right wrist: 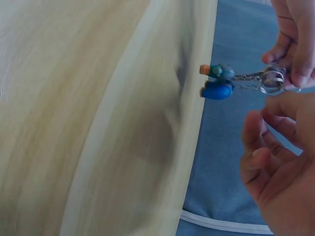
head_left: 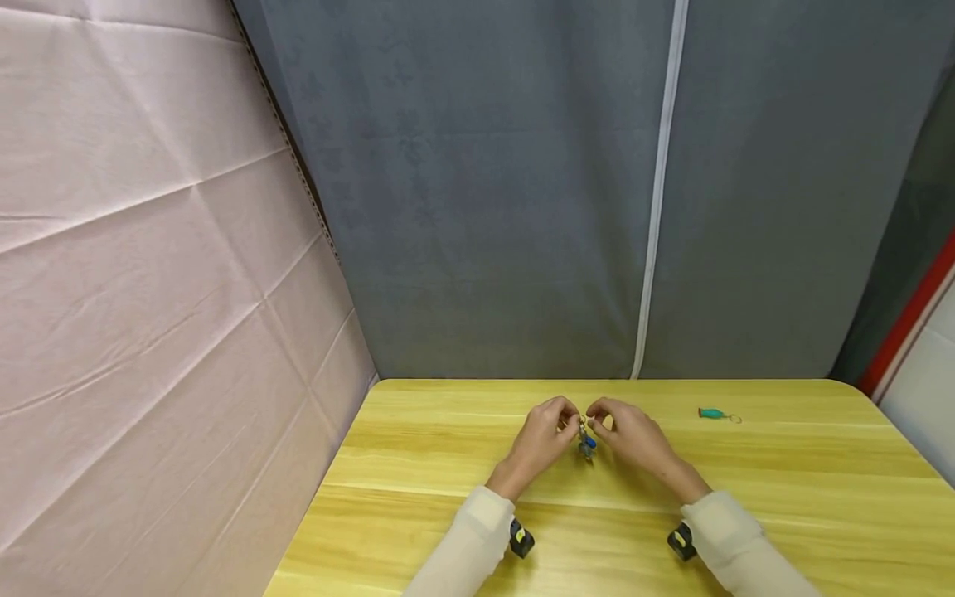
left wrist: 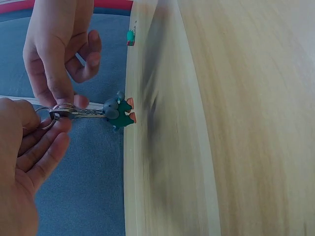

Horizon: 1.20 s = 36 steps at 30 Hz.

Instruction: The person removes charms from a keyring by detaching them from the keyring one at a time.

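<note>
Over the table, my left hand pinches the metal split rings of a keychain between thumb and fingers. Opposite it, my right hand has its thumb and index fingertip pinching at the same rings, its other fingers loosely bent. From the rings short chains hang down to two small figures. One charm has a grey head, a green body and orange feet; the other charm is blue. Part of the rings is hidden behind fingertips.
A teal keychain with its own ring lies toward the back right of the wooden table. Behind the table hangs a grey curtain, with a pale pink cloth wall on the left. Black wrist cameras sit below both sleeves.
</note>
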### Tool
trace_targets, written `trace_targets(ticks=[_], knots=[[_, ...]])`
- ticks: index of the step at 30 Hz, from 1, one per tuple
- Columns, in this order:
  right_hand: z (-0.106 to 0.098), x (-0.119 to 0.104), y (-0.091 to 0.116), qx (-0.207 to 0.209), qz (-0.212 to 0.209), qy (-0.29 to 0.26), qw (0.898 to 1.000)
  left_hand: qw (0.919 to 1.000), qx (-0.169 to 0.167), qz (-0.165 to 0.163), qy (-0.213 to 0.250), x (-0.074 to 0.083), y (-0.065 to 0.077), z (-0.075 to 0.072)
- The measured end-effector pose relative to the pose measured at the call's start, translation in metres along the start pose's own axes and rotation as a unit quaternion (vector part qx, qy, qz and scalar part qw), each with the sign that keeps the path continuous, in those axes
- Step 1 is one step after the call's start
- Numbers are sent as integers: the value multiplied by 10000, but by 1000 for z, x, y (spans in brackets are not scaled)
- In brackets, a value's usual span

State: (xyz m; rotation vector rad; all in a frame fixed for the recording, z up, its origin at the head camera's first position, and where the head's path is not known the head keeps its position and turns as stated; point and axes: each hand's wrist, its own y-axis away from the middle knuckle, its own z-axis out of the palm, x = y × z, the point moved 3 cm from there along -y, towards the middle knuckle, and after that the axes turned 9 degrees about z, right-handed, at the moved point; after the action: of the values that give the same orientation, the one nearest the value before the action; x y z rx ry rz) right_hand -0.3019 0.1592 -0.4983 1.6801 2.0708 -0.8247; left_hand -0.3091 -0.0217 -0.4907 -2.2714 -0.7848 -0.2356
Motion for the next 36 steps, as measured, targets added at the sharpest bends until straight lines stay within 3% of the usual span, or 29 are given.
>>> trace_targets(ticks=[11,19,25,36], knots=[[6,-5,2,143,-247,7,9996,9999,-65,28,108,-1,0,1],[6,-3,3,371,-142,17,9992,9995,51,119,-295,1,0,0],[5,-2,4,504,-102,86,9986,9993,81,163,-318,1,1,0],[1,-7,6,789,-381,132,9961,9997,-40,-121,-226,0,3,1]])
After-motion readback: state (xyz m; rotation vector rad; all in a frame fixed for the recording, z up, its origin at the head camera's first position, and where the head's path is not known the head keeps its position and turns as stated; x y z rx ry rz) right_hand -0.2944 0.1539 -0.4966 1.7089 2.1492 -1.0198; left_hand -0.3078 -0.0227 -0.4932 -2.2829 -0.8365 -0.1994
